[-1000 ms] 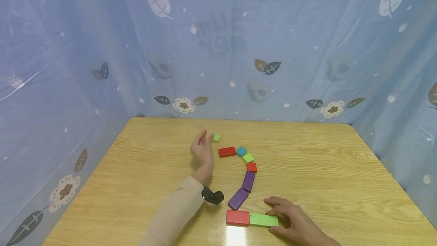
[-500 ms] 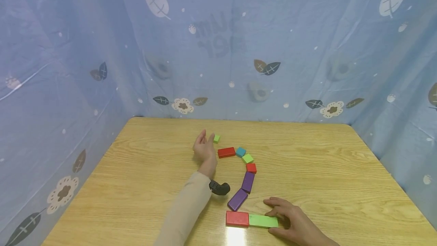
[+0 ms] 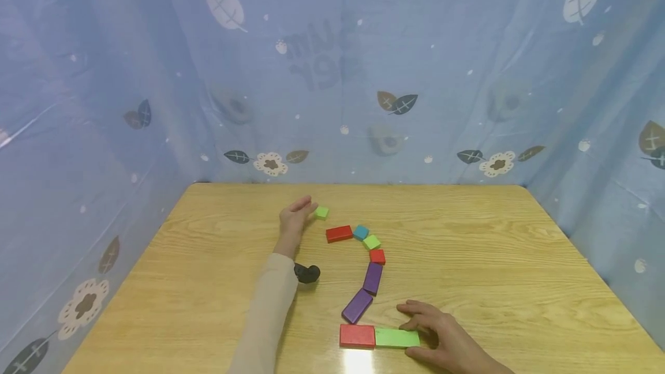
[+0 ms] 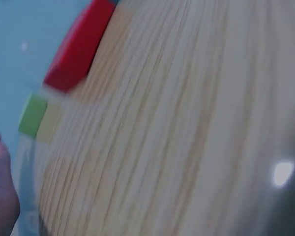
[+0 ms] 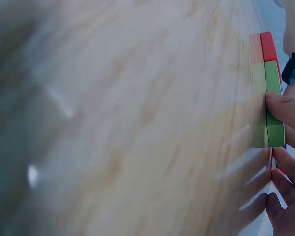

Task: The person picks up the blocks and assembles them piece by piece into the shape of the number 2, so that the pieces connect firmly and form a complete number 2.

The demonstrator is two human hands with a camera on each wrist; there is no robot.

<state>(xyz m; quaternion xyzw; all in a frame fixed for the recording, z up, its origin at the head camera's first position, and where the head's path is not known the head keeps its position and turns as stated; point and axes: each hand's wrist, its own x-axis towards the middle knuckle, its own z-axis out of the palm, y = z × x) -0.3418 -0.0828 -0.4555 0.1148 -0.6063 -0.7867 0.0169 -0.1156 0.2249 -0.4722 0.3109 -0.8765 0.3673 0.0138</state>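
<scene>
At the far part of the table, my left hand [image 3: 294, 225] has its fingers loosely extended, fingertips right beside a small green cube [image 3: 321, 213]. In the left wrist view that green cube [image 4: 33, 115] lies just past the fingers [image 4: 1, 167]. My right hand [image 3: 441, 333] pinches the end of a long green block [image 3: 396, 338] at the front, thumb on its near side and a finger on its far side. The right wrist view shows the thumb [image 5: 285, 105] against the green block [image 5: 273, 78]. Touching that block's left end is a red block [image 3: 357, 336].
A curved row runs back from the red block: two purple blocks [image 3: 372, 279], a red cube [image 3: 377, 256], a green cube [image 3: 371, 242], a blue cube [image 3: 361, 232] and a red block [image 3: 339, 234]. A blue patterned curtain [image 3: 332, 74] surrounds the wooden table [image 3: 493, 258].
My left forearm first shifts right, then swings back left, and the left hand tilts toward the small green cube. The right hand and the blocks stay put; the head view turns slightly.
</scene>
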